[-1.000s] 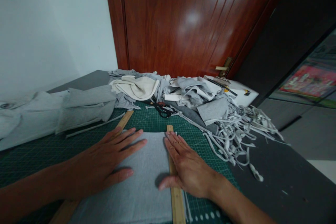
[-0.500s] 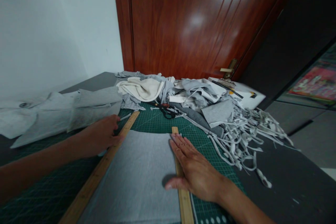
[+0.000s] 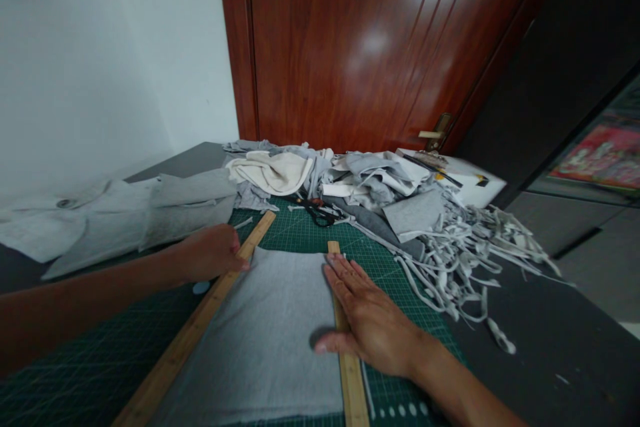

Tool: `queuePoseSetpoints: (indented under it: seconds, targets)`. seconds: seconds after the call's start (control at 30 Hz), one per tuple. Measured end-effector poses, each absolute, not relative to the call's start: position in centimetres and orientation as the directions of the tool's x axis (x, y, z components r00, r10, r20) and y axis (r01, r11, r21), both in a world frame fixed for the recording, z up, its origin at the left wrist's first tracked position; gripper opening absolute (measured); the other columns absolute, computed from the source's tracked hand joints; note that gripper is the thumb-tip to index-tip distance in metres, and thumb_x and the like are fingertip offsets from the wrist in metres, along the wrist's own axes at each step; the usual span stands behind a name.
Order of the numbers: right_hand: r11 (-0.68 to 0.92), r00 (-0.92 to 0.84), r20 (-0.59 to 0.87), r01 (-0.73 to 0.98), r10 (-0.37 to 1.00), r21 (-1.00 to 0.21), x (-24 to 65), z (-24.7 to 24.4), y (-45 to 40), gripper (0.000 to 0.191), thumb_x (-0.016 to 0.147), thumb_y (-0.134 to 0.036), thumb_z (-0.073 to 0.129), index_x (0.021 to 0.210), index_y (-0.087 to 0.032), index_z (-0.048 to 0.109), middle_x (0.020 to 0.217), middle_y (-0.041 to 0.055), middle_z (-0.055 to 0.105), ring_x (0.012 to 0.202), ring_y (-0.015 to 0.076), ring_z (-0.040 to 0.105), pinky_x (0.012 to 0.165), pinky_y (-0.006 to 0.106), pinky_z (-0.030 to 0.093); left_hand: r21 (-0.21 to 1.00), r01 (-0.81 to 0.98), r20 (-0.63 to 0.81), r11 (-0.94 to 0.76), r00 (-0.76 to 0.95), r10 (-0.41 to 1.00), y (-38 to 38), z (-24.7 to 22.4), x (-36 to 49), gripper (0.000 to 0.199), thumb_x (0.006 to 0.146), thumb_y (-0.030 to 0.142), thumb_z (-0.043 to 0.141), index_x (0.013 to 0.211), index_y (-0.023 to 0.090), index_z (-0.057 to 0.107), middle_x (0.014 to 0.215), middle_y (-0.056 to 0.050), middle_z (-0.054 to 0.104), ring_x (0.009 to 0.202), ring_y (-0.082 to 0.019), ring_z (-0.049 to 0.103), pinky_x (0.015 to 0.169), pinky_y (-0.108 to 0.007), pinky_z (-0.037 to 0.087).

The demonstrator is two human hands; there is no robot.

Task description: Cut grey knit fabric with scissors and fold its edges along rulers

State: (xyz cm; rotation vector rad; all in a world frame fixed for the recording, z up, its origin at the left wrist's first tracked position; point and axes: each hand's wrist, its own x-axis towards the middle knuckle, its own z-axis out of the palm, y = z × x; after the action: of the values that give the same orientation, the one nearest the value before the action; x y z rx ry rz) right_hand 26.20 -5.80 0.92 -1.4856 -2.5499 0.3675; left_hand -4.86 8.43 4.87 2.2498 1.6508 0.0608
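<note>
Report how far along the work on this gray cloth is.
Looks done: cloth spread on the mat. In hand: left hand at the left ruler, right hand flat across the right ruler. Left, perhaps: cutting; the scissors lie beyond, unheld.

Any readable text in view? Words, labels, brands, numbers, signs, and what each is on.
No text can be read.
Wooden rulers: any markings too small or blurred.
Cutting mat: grid lines show, no readable numbers.
Red panel at far right: pattern blurred, can't tell if it's lettering.
</note>
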Motion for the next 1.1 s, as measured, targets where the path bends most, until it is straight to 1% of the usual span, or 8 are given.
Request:
queuePoseSetpoints:
  seconds: [0.13, 0.23, 0.33, 0.5, 0.63, 0.77, 0.87, 1.1]
  targets:
    - [0.485, -0.497, 0.035, 0.825, 0.867, -0.290, 26.3, 0.7, -5.8, 0.117, 0.096, -0.078, 0.066, 0.169, 0.006, 0.029, 0.176, 0.0327, 0.014, 0.168, 0.0417, 0.011, 0.136, 0.062, 0.016, 0.299, 0.913, -0.088, -0.277, 0.316, 0.945, 7.5, 4.8, -4.5, 0.022, 0.082, 0.037, 0.070, 0.075, 0.021, 0.057, 0.071, -0.002, 0.065, 0.073, -0.023, 0.062, 0.063, -0.031, 0.032]
    - [0.492, -0.501, 0.056, 0.815, 0.864, -0.306, 26.3, 0.7, -5.8, 0.115, 0.097, -0.078, 0.065, 0.169, 0.004, 0.030, 0.176, 0.0327, 0.016, 0.168, 0.0422, 0.013, 0.136, 0.065, 0.018, 0.324, 0.906, -0.072, -0.271, 0.309, 0.948, 7.2, 4.8, -4.2, 0.020, 0.080, 0.034, 0.071, 0.087, 0.020, 0.057, 0.081, -0.004, 0.071, 0.081, -0.025, 0.067, 0.065, -0.030, 0.036]
    - [0.475, -0.488, 0.034, 0.827, 0.872, -0.300, 26.2, 1.0, -5.9, 0.118, 0.096, -0.080, 0.064, 0.169, 0.005, 0.030, 0.176, 0.0328, 0.017, 0.168, 0.0422, 0.014, 0.136, 0.064, 0.018, 0.354, 0.902, -0.094, -0.249, 0.299, 0.949, 7.4, 4.7, -4.1, 0.023, 0.079, 0.031, 0.070, 0.095, 0.018, 0.060, 0.081, -0.004, 0.073, 0.082, -0.026, 0.070, 0.064, -0.030, 0.039]
    - [0.450, -0.469, 0.010, 0.842, 0.883, -0.296, 26.3, 1.4, -6.1, 0.123, 0.092, -0.086, 0.064, 0.170, 0.003, 0.029, 0.178, 0.0298, 0.015, 0.168, 0.0414, 0.013, 0.137, 0.063, 0.018, 0.370, 0.897, -0.153, -0.242, 0.316, 0.936, 7.7, 4.5, -4.1, 0.014, 0.076, 0.030, 0.068, 0.078, 0.017, 0.065, 0.067, -0.001, 0.069, 0.073, -0.024, 0.068, 0.061, -0.030, 0.036]
    - [0.443, -0.470, 0.005, 0.829, 0.883, -0.341, 26.9, 1.5, -6.1, 0.123, 0.090, -0.085, 0.067, 0.171, -0.001, 0.028, 0.179, 0.0273, 0.014, 0.169, 0.0405, 0.012, 0.138, 0.062, 0.015, 0.342, 0.904, -0.160, -0.258, 0.326, 0.932, 7.5, 4.6, -4.0, 0.019, 0.077, 0.035, 0.067, 0.068, 0.018, 0.062, 0.062, 0.000, 0.064, 0.068, -0.023, 0.065, 0.059, -0.031, 0.033]
    - [0.418, -0.462, -0.039, 0.833, 0.886, -0.363, 27.2, 1.6, -6.0, 0.130, 0.086, -0.086, 0.070, 0.172, 0.000, 0.024, 0.180, 0.0280, 0.010, 0.169, 0.0399, 0.009, 0.138, 0.060, 0.013, 0.280, 0.917, -0.133, -0.284, 0.330, 0.934, 7.1, 4.7, -3.8, 0.019, 0.081, 0.035, 0.062, 0.068, 0.021, 0.057, 0.069, -0.005, 0.068, 0.071, -0.026, 0.069, 0.060, -0.033, 0.034]
    - [0.423, -0.468, -0.032, 0.824, 0.883, -0.376, 27.3, 1.7, -6.0, 0.130, 0.085, -0.085, 0.073, 0.172, -0.002, 0.025, 0.180, 0.0279, 0.011, 0.169, 0.0403, 0.009, 0.138, 0.062, 0.013, 0.239, 0.923, -0.105, -0.303, 0.334, 0.937, 6.9, 4.7, -4.0, 0.016, 0.084, 0.031, 0.058, 0.070, 0.022, 0.055, 0.072, -0.007, 0.069, 0.072, -0.028, 0.070, 0.063, -0.035, 0.036]
    - [0.401, -0.469, -0.061, 0.810, 0.881, -0.429, 27.6, 2.1, -6.0, 0.140, 0.076, -0.086, 0.081, 0.174, -0.006, 0.022, 0.180, 0.0271, 0.008, 0.169, 0.0428, 0.009, 0.137, 0.064, 0.013, 0.230, 0.906, -0.036, -0.356, 0.374, 0.927, 7.0, 4.4, -5.6, 0.020, 0.084, 0.028, 0.059, 0.067, 0.024, 0.049, 0.072, -0.007, 0.066, 0.072, -0.028, 0.067, 0.065, -0.035, 0.036]
